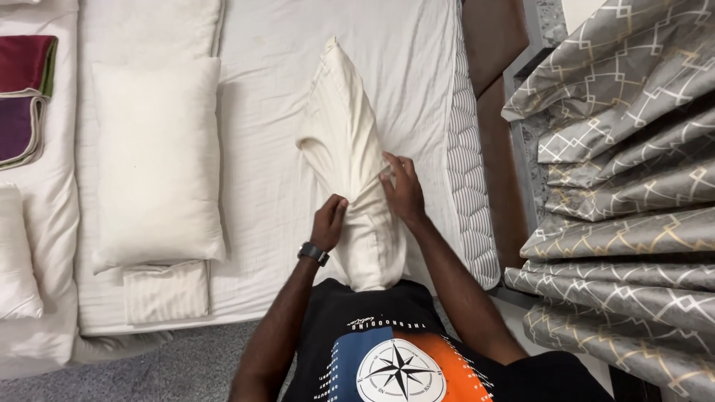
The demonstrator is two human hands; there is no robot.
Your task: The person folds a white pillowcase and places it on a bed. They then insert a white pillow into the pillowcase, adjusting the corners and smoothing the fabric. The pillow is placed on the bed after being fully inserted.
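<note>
**Two hands on a pillow at the bed's edge**

On the white bed, a cream pillow in a striped pillowcase stands on end, its low end pressed against the person's black shirt. The left hand, with a dark watch on its wrist, pinches the pillowcase cloth on the pillow's left side. The right hand lies on the pillow's right side, fingers spread and gripping the cloth there.

Left of the pillow, well apart, a second, bare white pillow lies flat. A folded striped pillowcase sits just below it. Farther left, folded red and purple cloths rest near the top corner, with another white pillow below them.

Right of the pillow runs the mattress's striped side, then a brown bed frame. Past that hang grey curtains with a gold and white line pattern. Grey floor shows below the bed.
</note>
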